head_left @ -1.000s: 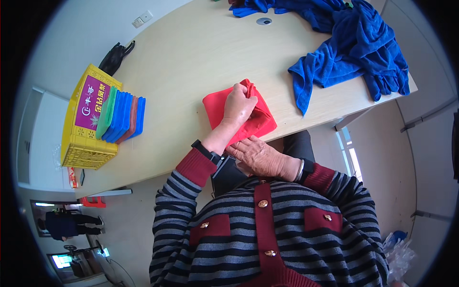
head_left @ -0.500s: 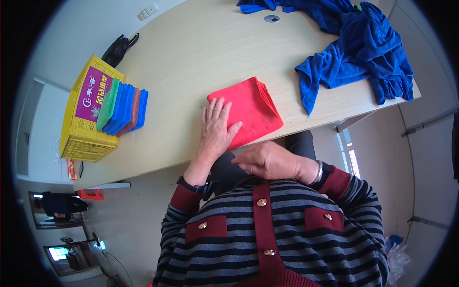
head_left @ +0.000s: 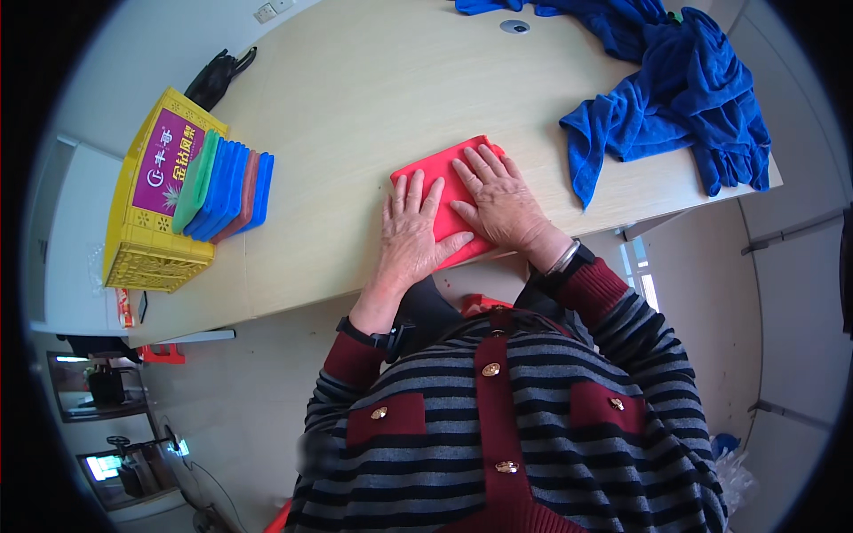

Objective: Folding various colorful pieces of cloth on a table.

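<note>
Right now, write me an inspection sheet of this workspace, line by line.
Surface: pale wooden table, with a round grommet near its far edge.
Job's things: folded red cloth lying flat at the near edge of the table.
Clutter: heap of blue towels at the far right; stack of folded cloths, blue, green and reddish, leaning on a yellow basket at the left; a black object beyond the basket.
Hands: left hand and right hand both pressed flat on the red cloth, fingers spread.
Cables: nothing seen.
Surroundings: light floor, a wall socket past the table, furniture at the lower left.
</note>
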`<control>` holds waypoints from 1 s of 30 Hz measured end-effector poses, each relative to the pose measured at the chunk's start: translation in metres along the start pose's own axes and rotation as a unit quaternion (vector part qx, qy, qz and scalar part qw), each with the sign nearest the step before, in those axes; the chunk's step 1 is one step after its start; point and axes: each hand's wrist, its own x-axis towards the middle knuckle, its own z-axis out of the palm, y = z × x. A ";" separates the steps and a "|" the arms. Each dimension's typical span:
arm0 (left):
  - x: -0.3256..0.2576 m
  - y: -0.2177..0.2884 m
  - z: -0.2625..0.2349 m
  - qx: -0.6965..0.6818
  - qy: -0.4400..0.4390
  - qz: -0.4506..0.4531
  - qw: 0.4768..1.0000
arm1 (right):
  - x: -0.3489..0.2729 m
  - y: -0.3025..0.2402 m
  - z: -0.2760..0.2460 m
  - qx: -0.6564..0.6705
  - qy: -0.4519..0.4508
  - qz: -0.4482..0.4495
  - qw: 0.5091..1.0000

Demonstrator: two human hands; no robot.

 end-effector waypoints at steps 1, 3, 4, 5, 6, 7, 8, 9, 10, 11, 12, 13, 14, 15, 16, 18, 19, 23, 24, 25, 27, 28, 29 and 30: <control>0.000 -0.001 0.002 0.000 0.003 0.002 1.000 | 0.000 -0.001 0.000 0.005 0.004 -0.005 1.000; -0.003 -0.005 0.003 0.002 0.005 -0.004 1.000 | 0.000 -0.001 -0.001 0.014 0.013 -0.014 1.000; -0.004 -0.006 0.003 0.004 0.006 -0.007 1.000 | 0.002 0.001 -0.002 0.011 0.016 -0.015 1.000; -0.003 -0.004 0.000 0.003 0.008 -0.006 1.000 | 0.003 0.000 -0.008 -0.002 -0.003 -0.014 1.000; -0.002 -0.001 -0.004 -0.001 0.025 -0.012 1.000 | 0.005 -0.002 -0.015 -0.014 -0.023 -0.014 1.000; -0.001 0.001 -0.008 -0.005 0.040 -0.018 0.999 | 0.006 -0.003 -0.018 -0.026 -0.043 -0.013 0.999; 0.000 0.003 -0.010 -0.010 0.055 -0.024 0.998 | 0.008 -0.002 -0.015 -0.027 -0.044 -0.014 0.999; 0.002 0.003 -0.005 -0.011 0.056 -0.025 0.998 | 0.010 0.001 -0.008 -0.021 -0.026 -0.018 0.999; 0.006 0.002 0.000 0.014 0.050 -0.012 0.999 | 0.014 0.001 -0.005 -0.014 -0.008 -0.023 1.000; 0.010 0.002 0.003 0.039 0.044 0.002 0.998 | 0.017 0.001 -0.002 -0.007 0.011 -0.028 1.000; 0.013 0.001 0.006 0.063 0.038 0.017 0.997 | 0.017 0.000 0.001 -0.006 0.011 -0.030 0.999; 0.014 -0.002 0.008 0.064 0.038 0.015 0.997 | 0.018 0.001 0.004 -0.001 0.016 -0.023 1.000; 0.015 -0.005 0.009 0.054 0.032 0.008 0.998 | 0.018 0.001 0.007 0.003 0.021 -0.016 1.000; 0.015 -0.005 0.009 0.042 0.023 0.002 0.999 | 0.017 0.001 0.008 0.008 0.025 -0.008 1.000; 0.016 -0.004 0.008 0.031 0.016 -0.004 0.999 | 0.016 0.001 0.009 0.007 0.023 -0.007 1.000; 0.015 -0.001 0.006 0.033 0.002 -0.012 0.999 | 0.016 0.002 0.008 0.009 0.016 -0.005 1.000; 0.014 0.000 0.003 0.037 -0.010 -0.019 0.999 | 0.017 0.002 0.007 0.010 0.013 -0.005 1.000; -0.004 0.006 -0.012 0.022 -0.019 -0.022 0.999 | 0.007 -0.010 -0.006 -0.001 0.024 -0.014 1.000; -0.010 0.006 -0.015 0.014 -0.019 -0.019 1.000 | 0.004 -0.012 -0.009 0.004 0.023 -0.023 0.999; -0.017 0.009 -0.016 0.023 -0.015 -0.033 0.999 | 0.000 -0.014 -0.015 0.024 0.016 -0.017 0.999; -0.019 0.009 -0.005 0.037 -0.031 -0.038 0.998 | -0.004 -0.015 -0.012 0.035 0.009 -0.009 0.999; -0.018 0.009 -0.002 0.025 -0.040 -0.043 0.998 | -0.007 -0.014 -0.010 0.026 0.009 -0.007 1.000; -0.014 0.012 0.002 0.010 -0.047 -0.045 0.998 | -0.009 -0.012 -0.012 0.024 0.007 -0.002 1.000; -0.016 0.012 0.004 0.022 -0.038 -0.062 0.997 | -0.011 -0.011 -0.014 0.022 0.002 0.003 1.000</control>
